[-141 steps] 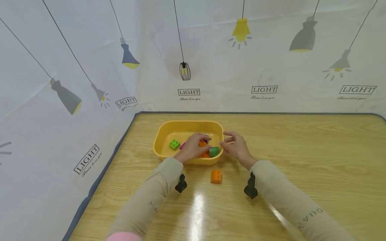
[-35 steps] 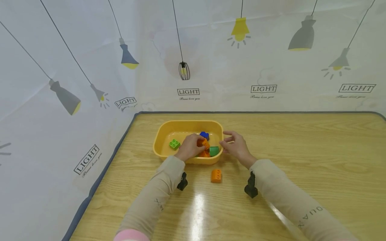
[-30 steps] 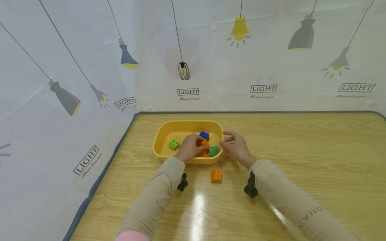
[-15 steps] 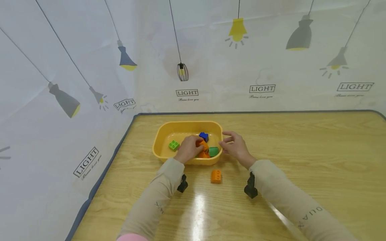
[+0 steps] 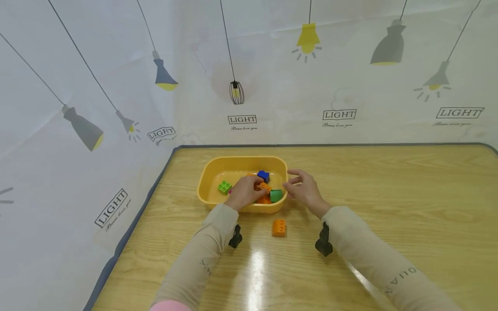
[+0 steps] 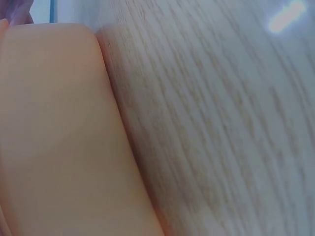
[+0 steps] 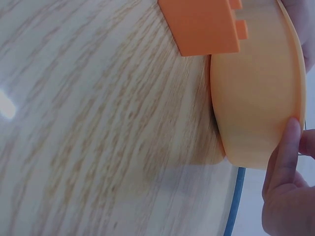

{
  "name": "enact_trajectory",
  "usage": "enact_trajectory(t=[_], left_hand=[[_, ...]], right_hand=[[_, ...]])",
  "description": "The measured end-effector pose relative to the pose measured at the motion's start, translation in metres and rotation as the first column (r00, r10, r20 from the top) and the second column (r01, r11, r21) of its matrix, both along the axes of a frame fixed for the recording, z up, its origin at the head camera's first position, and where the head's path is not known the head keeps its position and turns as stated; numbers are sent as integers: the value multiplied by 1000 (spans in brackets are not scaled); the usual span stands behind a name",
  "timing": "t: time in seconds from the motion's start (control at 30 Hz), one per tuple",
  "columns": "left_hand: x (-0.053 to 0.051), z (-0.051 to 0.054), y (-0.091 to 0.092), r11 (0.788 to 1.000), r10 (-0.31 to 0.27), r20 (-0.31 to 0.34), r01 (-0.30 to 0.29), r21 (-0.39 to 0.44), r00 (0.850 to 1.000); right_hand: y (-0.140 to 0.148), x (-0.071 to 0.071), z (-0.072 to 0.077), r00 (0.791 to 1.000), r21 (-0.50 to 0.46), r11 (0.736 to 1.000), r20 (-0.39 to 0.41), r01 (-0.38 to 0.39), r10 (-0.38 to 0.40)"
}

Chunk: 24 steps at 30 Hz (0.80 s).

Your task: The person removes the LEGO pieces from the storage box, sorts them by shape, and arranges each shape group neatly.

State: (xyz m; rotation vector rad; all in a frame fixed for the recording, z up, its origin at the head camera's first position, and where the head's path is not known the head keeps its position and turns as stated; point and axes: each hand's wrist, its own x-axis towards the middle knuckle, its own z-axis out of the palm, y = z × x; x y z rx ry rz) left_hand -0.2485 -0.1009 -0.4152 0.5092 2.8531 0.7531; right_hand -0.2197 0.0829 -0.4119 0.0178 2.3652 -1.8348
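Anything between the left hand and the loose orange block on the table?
Yes, the yellow tray's near wall: the left hand is inside the tray, while the orange block lies outside on the table.

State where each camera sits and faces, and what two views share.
Head: head-mounted, facing forward and down at a yellow tub; left hand, right hand, sleeves show.
Left wrist: worn there, facing tub wall and tabletop; sliver of hand shows.
Right wrist: worn there, facing tub wall and orange block; fingers and another hand's edge show.
Head and right wrist share that block.
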Motion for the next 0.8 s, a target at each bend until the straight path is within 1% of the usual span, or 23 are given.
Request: enact_trajectory(t=[0.13,0.23,0.4,0.53,0.8], left_hand=[[0,3,2,1000,8,29,-8,-27,1000],[1,5,3,999,7,33,-6,-42,999],[1,5,3,998,8,29,-7,-57,1000],[0,5,4,999,16,33,-15,-47,999],[-2,4,7,998,53,44,-52,-32,998]], right_hand=[[0,0,0,1000,8,1000,3,0,0],[1,0,0,1000,9,1000,3,1,-1],[1,-1,-1,1000,10,1000,3,2,-2],[1,-1,-1,1000,10,1000,4,-1,1],[1,0,0,1000,4,1000,1,-9,9]])
